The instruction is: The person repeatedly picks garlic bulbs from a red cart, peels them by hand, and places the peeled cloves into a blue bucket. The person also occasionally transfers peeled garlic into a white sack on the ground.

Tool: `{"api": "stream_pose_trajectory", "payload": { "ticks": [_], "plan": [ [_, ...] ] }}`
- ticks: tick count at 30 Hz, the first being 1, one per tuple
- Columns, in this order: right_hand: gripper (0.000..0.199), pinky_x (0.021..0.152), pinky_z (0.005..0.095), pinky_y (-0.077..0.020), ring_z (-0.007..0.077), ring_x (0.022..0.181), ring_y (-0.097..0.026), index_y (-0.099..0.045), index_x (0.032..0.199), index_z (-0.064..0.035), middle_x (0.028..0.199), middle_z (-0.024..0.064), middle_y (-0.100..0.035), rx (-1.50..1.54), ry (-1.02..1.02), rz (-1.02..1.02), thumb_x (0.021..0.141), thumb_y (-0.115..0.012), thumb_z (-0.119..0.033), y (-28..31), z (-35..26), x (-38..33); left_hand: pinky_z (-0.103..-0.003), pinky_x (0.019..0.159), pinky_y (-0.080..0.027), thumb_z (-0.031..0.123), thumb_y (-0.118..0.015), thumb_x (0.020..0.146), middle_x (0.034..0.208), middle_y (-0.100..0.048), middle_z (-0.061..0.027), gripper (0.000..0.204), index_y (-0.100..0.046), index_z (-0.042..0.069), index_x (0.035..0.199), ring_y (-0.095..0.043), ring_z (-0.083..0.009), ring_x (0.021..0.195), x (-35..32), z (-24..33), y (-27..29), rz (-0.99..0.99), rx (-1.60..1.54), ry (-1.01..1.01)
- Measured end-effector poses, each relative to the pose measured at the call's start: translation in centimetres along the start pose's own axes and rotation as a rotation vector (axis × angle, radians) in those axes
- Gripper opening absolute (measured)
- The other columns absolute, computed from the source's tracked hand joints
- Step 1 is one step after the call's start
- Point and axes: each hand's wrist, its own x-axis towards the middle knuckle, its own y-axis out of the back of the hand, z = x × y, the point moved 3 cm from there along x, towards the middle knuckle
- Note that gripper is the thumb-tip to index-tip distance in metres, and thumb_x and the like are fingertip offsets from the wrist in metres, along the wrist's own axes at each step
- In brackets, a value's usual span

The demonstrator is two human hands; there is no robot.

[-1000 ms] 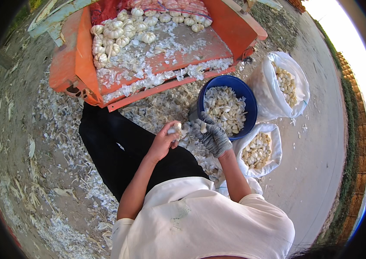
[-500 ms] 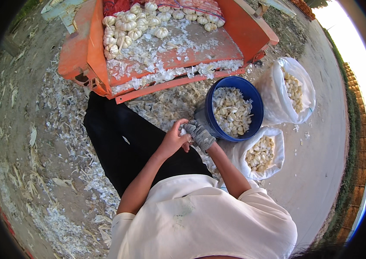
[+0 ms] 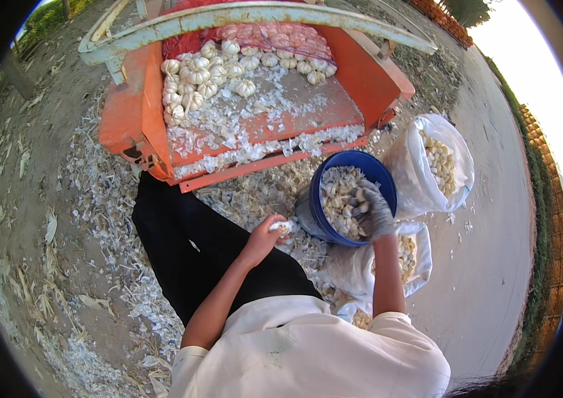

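Note:
My bare left hand point(image 3: 263, 240) is closed around a piece of garlic bulb point(image 3: 284, 227) with white papery skin, just left of the blue bucket point(image 3: 310, 205). Over that bucket is my right hand point(image 3: 373, 209), in a grey glove and a little blurred. Its fingers are apart, just above the loose garlic cloves point(image 3: 338, 199) inside; whether it touches them is hard to see. Whole garlic bulbs point(image 3: 195, 74) lie heaped on an orange metal tray point(image 3: 294, 123) in front of me.
A white sack of cloves point(image 3: 411, 179) stands beyond the bucket to the right. Another white sack point(image 3: 421, 265) is partly behind my right forearm. Red mesh netting point(image 3: 281, 40) covers bulbs at the back. A pale metal bar point(image 3: 261, 12) crosses above the tray. Garlic skins litter the ground point(image 3: 95, 199).
My right hand has left my left hand and moved right, over the bucket. My left hand keeps hold of the garlic. The view has tilted up, showing more of the metal bar.

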Motion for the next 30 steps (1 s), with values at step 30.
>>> {"api": "stream_pose_trajectory", "payload": {
  "ticks": [30],
  "plan": [
    [0.058,0.089,0.0335,-0.0419,0.0273,0.104,-0.053,-0.047,0.12,-0.0048,0.111,0.0166,-0.056,-1.334,0.615,-0.558,0.068,-0.069,-0.02,-28.1,7.6,26.2,-0.027,0.069,-0.048,0.011,-0.043,0.091,0.088,-0.061,-0.0108,0.028,-0.045,0.0,0.117,-0.06,-0.015,0.078,4.4,-1.1,5.5,0.276,-0.323,-0.162]
  ]
}}
